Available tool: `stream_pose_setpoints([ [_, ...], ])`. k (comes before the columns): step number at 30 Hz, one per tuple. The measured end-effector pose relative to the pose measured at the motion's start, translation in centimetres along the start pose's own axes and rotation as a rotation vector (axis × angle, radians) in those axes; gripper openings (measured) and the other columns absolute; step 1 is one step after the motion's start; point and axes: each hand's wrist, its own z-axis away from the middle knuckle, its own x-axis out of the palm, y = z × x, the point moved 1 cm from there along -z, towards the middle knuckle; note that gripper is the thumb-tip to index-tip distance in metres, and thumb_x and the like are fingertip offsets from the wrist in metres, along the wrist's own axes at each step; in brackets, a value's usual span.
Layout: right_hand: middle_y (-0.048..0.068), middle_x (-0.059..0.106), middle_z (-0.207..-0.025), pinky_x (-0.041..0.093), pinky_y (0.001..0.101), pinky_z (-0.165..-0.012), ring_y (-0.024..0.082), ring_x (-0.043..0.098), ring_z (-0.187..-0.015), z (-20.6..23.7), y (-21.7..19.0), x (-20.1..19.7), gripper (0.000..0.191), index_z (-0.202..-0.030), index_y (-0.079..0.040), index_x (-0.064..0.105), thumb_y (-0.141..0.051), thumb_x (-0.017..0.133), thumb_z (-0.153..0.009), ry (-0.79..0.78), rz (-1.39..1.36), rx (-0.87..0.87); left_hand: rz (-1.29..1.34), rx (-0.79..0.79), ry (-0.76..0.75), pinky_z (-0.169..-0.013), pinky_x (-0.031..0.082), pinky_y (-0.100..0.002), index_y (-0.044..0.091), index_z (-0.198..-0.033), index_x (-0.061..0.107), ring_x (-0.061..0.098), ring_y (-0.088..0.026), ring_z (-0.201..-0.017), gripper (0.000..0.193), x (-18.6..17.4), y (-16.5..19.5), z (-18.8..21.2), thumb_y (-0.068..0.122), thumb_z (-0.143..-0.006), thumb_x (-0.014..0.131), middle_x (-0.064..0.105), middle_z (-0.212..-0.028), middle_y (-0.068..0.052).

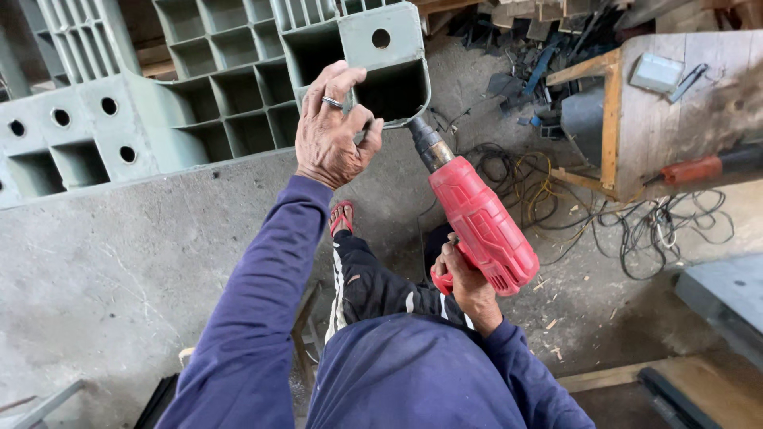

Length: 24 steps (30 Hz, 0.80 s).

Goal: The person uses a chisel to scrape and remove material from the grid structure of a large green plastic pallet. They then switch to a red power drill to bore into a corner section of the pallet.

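1. Gripping the corner of the grey-green ribbed casting, the left hand is clamped on its edge; hold it firm.
2. The right hand is closed around the red drill, its tip at the casting's lower corner.
3. Judged best: keep the drill square and press steadily.
4. Mind the cables on the floor.

L hand grips grey casting | R hand holds red drill, bit on casting
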Motion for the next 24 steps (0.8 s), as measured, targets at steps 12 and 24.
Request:
stream_pose_setpoints([
  [12,0.002,0.056,-0.081,0.05,0.0352,-0.065,0.015,0.057,-0.063,0.1,-1.0,-0.4,0.022,-0.119,-0.005,0.057,-0.008,0.065,-0.1,0.001,0.043,-0.026,0.0,0.091,-0.09,-0.12,0.042,-0.046,0.008,-0.084,0.062,0.043,-0.034,-0.143,0.031,0.1,-0.3,0.3,0.022,-0.081,0.09,0.049,-0.142,-0.007],
  [24,0.005,0.057,-0.076,0.053,0.0359,-0.062,0.016,0.057,-0.059,0.9,-1.8,1.9,0.016,-0.112,-0.004,0.056,-0.01,0.065,-0.1,0.052,0.145,-0.109,0.02,0.089,-0.055,-0.118,0.043,-0.044,0.007,-0.084,0.061,0.046,-0.032,-0.14,0.031,0.4,-0.8,0.8,0.021,-0.082,0.088,0.05,-0.138,-0.006],
])
